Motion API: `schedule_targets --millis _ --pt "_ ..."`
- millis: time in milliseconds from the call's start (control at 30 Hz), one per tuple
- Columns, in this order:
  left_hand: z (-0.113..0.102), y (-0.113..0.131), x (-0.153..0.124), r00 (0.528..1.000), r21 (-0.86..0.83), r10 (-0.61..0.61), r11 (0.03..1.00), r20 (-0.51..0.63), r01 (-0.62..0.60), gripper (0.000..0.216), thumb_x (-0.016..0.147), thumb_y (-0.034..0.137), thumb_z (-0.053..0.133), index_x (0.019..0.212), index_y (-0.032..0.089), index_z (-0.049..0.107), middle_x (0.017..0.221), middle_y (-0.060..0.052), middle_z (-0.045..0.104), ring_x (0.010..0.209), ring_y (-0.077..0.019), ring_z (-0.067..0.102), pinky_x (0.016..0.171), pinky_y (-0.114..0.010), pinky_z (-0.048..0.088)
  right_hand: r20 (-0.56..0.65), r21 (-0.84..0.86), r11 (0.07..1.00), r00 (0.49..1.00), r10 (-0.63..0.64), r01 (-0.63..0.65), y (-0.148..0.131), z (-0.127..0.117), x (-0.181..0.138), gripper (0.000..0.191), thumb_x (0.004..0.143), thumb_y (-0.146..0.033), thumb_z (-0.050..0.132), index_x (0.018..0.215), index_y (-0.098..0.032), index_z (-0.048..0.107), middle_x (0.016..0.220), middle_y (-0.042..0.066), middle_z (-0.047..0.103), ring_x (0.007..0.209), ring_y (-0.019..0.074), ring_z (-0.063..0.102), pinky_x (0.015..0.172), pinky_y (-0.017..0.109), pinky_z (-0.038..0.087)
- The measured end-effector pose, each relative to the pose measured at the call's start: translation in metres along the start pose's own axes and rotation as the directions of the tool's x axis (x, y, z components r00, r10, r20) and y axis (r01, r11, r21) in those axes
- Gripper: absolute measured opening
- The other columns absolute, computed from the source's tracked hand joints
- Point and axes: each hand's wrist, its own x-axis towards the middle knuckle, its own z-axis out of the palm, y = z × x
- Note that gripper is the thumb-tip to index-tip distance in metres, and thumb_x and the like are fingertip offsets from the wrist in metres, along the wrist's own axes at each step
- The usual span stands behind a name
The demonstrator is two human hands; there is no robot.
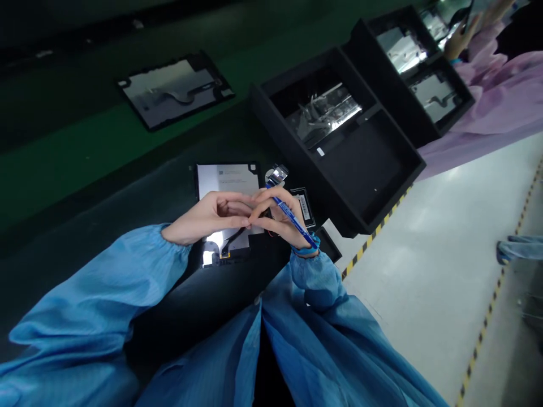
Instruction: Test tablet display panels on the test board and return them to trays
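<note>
A flat display panel (231, 174) with a pale grey back lies on the dark table under both hands. From its lower part a dark flex cable (232, 239) rises to my fingertips. My left hand (207, 216) pinches at the cable's upper end, thumb and fingers closed. My right hand (283, 213) meets it there, fingertips together, with a blue pen (292, 216) lying across its fingers and pointing back to the wrist. The fingers hide the cable's tip. Just beyond the right hand is a small shiny metallic piece (278, 175).
Another display panel (169, 93) lies farther back on the left. A black two-compartment tray (292, 135) stands at right, clear film (326, 116) in one compartment. Behind it is a second tray (382, 73), beside a co-worker's pink sleeve (500, 102). A black labelled part (309, 208) lies beside my right hand.
</note>
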Motion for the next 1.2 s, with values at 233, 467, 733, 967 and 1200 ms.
schedule_targets --millis 233,467,733,967,1200 --pt "0.028 -0.012 0.011 0.967 0.246 0.057 0.969 -0.248 0.006 0.028 0.074 0.035 0.081 0.097 0.020 0.079 0.087 -0.005 0.078 0.080 -0.0231 0.074 0.080 -0.035 0.062 -0.204 -0.049 0.999 0.979 0.014 -0.024 0.008 -0.020 -0.026 0.022 0.095 -0.035 0.064 0.114 -0.025 0.059 0.104 0.002 0.075 0.104 0.0194 0.071 0.101 0.041 0.055" --pt "0.046 -0.044 0.017 0.854 0.816 0.454 0.575 -0.255 -0.062 0.019 0.089 0.028 0.063 0.098 0.019 0.077 0.097 -0.005 0.073 0.071 -0.0169 0.065 0.070 -0.032 0.054 -0.366 -0.266 0.940 0.925 0.105 -0.212 0.035 -0.015 -0.047 0.025 0.100 -0.028 0.050 0.125 -0.026 0.054 0.139 0.005 0.062 0.131 0.0221 0.056 0.115 0.043 0.044" --pt "0.055 -0.050 0.019 0.881 0.896 0.415 0.443 -0.229 0.025 0.020 0.092 0.027 0.060 0.100 0.018 0.076 0.090 -0.003 0.071 0.072 -0.0167 0.066 0.065 -0.030 0.051 -0.434 -0.084 0.973 0.887 0.157 -0.213 0.034 -0.003 -0.055 0.018 0.101 -0.026 0.049 0.117 -0.025 0.056 0.135 0.004 0.064 0.131 0.0214 0.056 0.116 0.045 0.042" --pt "0.057 -0.054 0.022 0.869 0.875 0.414 0.483 -0.271 0.042 0.015 0.087 0.025 0.064 0.091 0.017 0.077 0.082 -0.001 0.065 0.062 -0.0130 0.061 0.060 -0.028 0.048 -0.426 -0.068 0.977 0.891 0.156 -0.204 0.037 -0.005 -0.056 0.015 0.101 -0.028 0.050 0.114 -0.025 0.057 0.133 0.005 0.065 0.130 0.0222 0.057 0.116 0.043 0.043" --pt "0.060 -0.054 0.022 0.873 0.863 0.413 0.504 -0.260 0.019 0.015 0.086 0.024 0.065 0.089 0.016 0.077 0.079 -0.001 0.063 0.061 -0.0122 0.059 0.059 -0.028 0.047 -0.425 -0.065 0.979 0.893 0.148 -0.193 0.036 -0.004 -0.056 0.014 0.102 -0.028 0.050 0.113 -0.025 0.056 0.132 0.005 0.065 0.130 0.0208 0.057 0.116 0.042 0.042"
